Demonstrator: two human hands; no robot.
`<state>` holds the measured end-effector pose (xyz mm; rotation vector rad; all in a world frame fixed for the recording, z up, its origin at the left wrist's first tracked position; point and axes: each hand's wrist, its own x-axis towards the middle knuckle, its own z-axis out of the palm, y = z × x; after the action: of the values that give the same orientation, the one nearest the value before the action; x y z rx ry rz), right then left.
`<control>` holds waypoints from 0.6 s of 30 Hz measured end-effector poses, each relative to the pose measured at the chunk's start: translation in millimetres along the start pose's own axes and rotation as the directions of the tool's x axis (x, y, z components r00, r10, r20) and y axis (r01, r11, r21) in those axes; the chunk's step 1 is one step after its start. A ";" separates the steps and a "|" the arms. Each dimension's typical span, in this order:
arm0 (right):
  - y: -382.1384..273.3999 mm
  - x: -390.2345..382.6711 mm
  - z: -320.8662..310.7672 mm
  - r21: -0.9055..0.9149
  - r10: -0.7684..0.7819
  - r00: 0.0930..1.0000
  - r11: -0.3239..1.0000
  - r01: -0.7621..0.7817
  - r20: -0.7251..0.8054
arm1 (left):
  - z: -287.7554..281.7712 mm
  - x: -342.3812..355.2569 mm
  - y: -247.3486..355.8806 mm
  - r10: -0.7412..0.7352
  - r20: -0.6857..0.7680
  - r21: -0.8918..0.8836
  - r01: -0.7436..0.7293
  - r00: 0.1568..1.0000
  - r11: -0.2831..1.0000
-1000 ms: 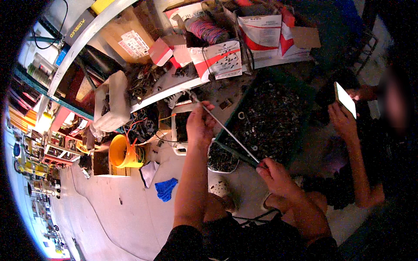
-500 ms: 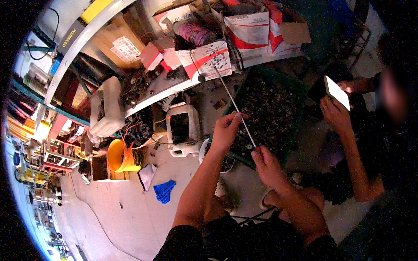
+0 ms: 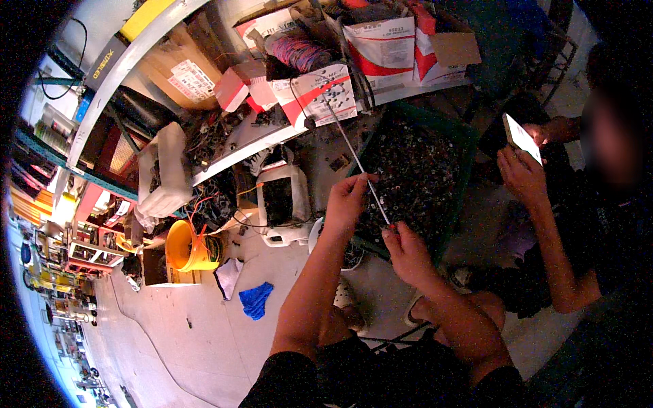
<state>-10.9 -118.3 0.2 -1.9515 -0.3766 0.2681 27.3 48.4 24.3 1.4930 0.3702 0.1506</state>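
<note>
1. Moved since one second ago: your left hand [image 3: 347,200], now lower along the slim metal rod [image 3: 352,149] and nearer your right hand [image 3: 411,255]; the rod's far end stands higher in view.
2. Storage shelf [image 3: 248,155], pale-edged, loaded; its red-and-white carton [image 3: 313,98] lies behind the rod's far end from your viewpoint.
3. Green crate [image 3: 461,183], filled with small metal hardware [image 3: 418,170]; the rod slants across its left side.
4. Rod, one: your left thumb and fingertips pinch its lower stretch; your right fingers clasp its near end. Risk, by judgement: a loosened pinch could drop it among the hardware; a careless swing could knock the carton.
5. Hard to make out: the crate's shadowed depths; the white tub [image 3: 315,236], partly covered by your left forearm; the rod's tip, lost against the carton's dark spots, contact uncertain.
</note>
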 end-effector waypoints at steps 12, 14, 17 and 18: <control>-4.2 5.1 -11.2 0.723 0.078 0.732 0.118 -0.680 0.676 | -8.2 -25.7 10.9 -0.198 0.350 -0.317 0.315 0.916 0.895; -5.6 4.6 -9.6 0.750 0.109 0.759 0.116 -0.651 0.642 | -9.4 -24.6 4.1 -0.174 0.338 -0.316 0.286 0.925 0.905; -15.1 2.1 -4.8 0.801 0.244 0.833 0.240 -0.548 0.497 | -8.0 -21.5 -4.4 -0.174 0.269 -0.260 0.245 0.947 0.934; -18.5 1.0 -3.3 0.800 0.281 0.848 0.295 -0.522 0.450 | -6.4 -20.5 -6.4 -0.191 0.229 -0.229 0.244 0.954 0.942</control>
<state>-11.4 -113.8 18.5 -0.8326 0.1717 0.8563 5.1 47.3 20.7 1.1897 0.3346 -0.1287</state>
